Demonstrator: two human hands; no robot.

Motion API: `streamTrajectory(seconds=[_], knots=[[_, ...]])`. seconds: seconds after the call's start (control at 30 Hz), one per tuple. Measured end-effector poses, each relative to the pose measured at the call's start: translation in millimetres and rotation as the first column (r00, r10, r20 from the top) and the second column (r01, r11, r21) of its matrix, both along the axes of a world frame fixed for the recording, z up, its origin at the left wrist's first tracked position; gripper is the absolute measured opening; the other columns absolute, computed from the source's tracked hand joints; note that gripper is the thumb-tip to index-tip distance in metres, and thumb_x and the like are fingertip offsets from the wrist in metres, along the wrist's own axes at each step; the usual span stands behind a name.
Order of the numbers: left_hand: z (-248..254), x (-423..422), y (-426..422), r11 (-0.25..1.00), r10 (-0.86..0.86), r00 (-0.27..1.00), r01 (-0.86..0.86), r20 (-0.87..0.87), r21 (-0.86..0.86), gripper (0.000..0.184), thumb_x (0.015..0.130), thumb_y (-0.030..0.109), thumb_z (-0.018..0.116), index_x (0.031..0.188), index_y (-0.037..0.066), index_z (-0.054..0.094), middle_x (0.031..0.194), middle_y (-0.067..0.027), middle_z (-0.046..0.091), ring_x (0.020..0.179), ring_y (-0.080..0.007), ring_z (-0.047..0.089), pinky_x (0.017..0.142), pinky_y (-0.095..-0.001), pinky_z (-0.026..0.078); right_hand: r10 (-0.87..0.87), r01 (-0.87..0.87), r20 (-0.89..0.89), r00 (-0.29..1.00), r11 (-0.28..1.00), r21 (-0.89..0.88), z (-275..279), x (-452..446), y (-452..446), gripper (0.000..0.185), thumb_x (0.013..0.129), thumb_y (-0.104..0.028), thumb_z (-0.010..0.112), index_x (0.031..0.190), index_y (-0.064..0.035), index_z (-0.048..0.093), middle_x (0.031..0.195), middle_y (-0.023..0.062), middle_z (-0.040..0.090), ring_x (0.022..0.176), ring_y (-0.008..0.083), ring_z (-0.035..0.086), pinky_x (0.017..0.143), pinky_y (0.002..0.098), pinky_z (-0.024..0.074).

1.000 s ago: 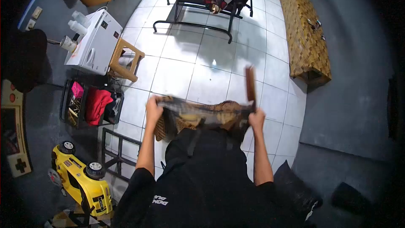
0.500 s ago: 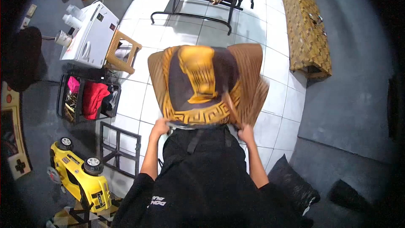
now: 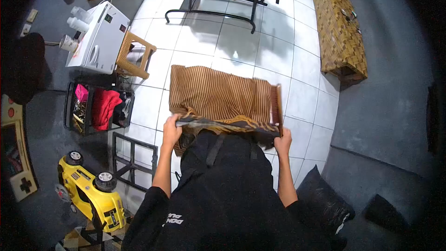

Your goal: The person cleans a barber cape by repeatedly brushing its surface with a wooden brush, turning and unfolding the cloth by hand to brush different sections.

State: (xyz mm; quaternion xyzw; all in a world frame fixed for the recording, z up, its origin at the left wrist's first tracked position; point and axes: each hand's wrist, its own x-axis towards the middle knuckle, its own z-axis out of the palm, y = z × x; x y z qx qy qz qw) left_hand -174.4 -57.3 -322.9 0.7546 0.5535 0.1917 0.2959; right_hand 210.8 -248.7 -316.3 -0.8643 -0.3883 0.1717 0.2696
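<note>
A patterned cloth [image 3: 220, 90] hangs in front of my body, held out between both hands. Its upper face has brown and tan stripes, and a black and gold printed edge shows along the near side. My left hand [image 3: 172, 131] is closed around the near left corner. On the opposite side, my right hand [image 3: 283, 142] grips the near right corner, with the fingers partly hidden by the fabric. The far part of the cloth spreads out above the white floor tiles [image 3: 195, 37]. What kind of cloth it is, I cannot tell.
To the left stand a small white fridge [image 3: 104, 37], a wooden stool [image 3: 137, 56], a black crate [image 3: 69, 111] with clothes, a black frame [image 3: 134, 160] and a yellow toy car [image 3: 90, 190]. A black metal chair [image 3: 211, 16] is ahead; a woven bench [image 3: 339, 28] and black pillow [image 3: 323, 200] are right.
The cloth has swung over: the black and gold print was facing up, and now the striped side shows. Both hands have moved slightly up and outward, still holding its near edge.
</note>
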Motion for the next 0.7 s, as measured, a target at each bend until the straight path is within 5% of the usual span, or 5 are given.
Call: streamTrajectory(seconds=[0.2,0.37,0.43,0.57,0.7], knots=[[38,20,25,0.951,-0.05,0.998,0.035,0.043,0.307,0.045,0.057,-0.01,0.039,0.099,-0.001,0.053,0.09,-0.0203,0.057,0.089,-0.0387,0.055,0.081,-0.0368,0.044,-0.066,0.071,-0.027,0.997,0.965,0.251,25,10,28,0.04,0.06,0.008,0.042,0.096,0.0024,0.058,0.088,0.0178,0.058,0.09,0.0328,0.056,0.082,0.0355,0.0433],[37,4,15,0.959,-0.078,0.978,0.126,0.192,-0.255,0.037,0.07,-0.001,0.048,0.107,0.0,0.053,0.091,-0.0207,0.061,0.093,-0.0357,0.058,0.08,-0.0323,0.044,0.114,-0.085,-0.332,0.936,0.991,0.102,31,16,17,0.035,0.064,0.005,0.049,0.098,0.0032,0.059,0.085,0.0127,0.065,0.079,0.015,0.06,0.071,0.0297,0.0468],[15,-12,-1,0.93,-0.294,0.943,0.32,0.155,-0.181,0.036,0.076,0.017,0.06,0.108,0.001,0.055,0.089,-0.0143,0.063,0.09,-0.0266,0.059,0.078,-0.0305,0.043,0.152,-0.161,-0.641,0.753,0.986,0.045,25,15,6,0.031,0.068,-0.005,0.062,0.097,0.0045,0.059,0.084,0.003,0.062,0.075,0.0101,0.055,0.069,0.0256,0.0454],[-21,-39,-42,0.436,-0.076,0.991,0.132,0.11,-0.89,0.043,0.087,0.043,0.052,0.093,0.002,0.063,0.08,-0.0062,0.06,0.079,-0.014,0.053,0.072,-0.0263,0.041,0.014,-0.158,-0.861,0.509,0.984,-0.077,22,-5,-26,0.032,0.078,-0.02,0.064,0.102,0.0007,0.06,0.085,0.0024,0.061,0.074,0.0092,0.054,0.068,0.0248,0.0447],[-53,-44,-75,0.539,0.27,0.96,-0.213,-0.072,-0.815,0.041,0.088,0.039,0.051,0.095,0.001,0.062,0.08,-0.0115,0.063,0.077,-0.0153,0.057,0.07,-0.0266,0.043,-0.465,0.154,-0.88,0.099,0.881,-0.448,-13,-20,-53,0.042,0.088,-0.039,0.052,0.104,-0.0003,0.06,0.088,0.0022,0.06,0.076,0.0097,0.054,0.068,0.025,0.0442]])
